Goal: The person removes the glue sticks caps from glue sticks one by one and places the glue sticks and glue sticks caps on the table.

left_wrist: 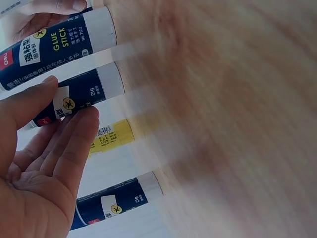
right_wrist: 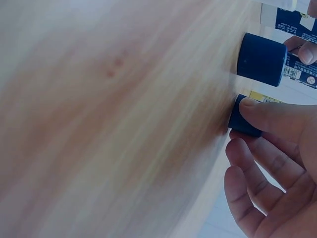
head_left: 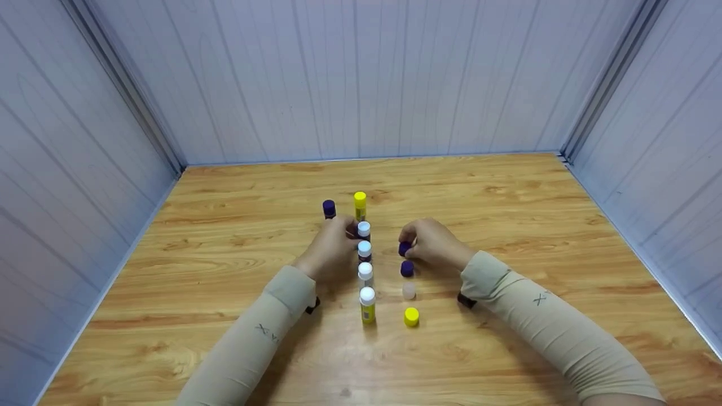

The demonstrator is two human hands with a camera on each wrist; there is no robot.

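Note:
My left hand (head_left: pixel 333 245) pinches an upright dark blue glue stick (left_wrist: pixel 81 94) with a white top, between thumb and fingers. Across from it, my right hand (head_left: pixel 437 243) holds a small dark blue cap (right_wrist: pixel 243 116) low at the tabletop. Another dark blue cap (head_left: pixel 406 268) stands just nearer, followed by a clear cap (head_left: pixel 409 290) and a yellow cap (head_left: pixel 412 317). Nearer than the held stick, more white-topped sticks stand in line: a dark blue one (head_left: pixel 365 252), a pale one (head_left: pixel 365 273) and a yellow one (head_left: pixel 368 307).
Behind the left hand stand a yellow-capped glue stick (head_left: pixel 360 204) and, left of it, a dark-capped glue stick (head_left: pixel 329 208). The wooden table (head_left: pixel 225 225) is bounded by pale panels (head_left: pixel 361 84) at the back and both sides.

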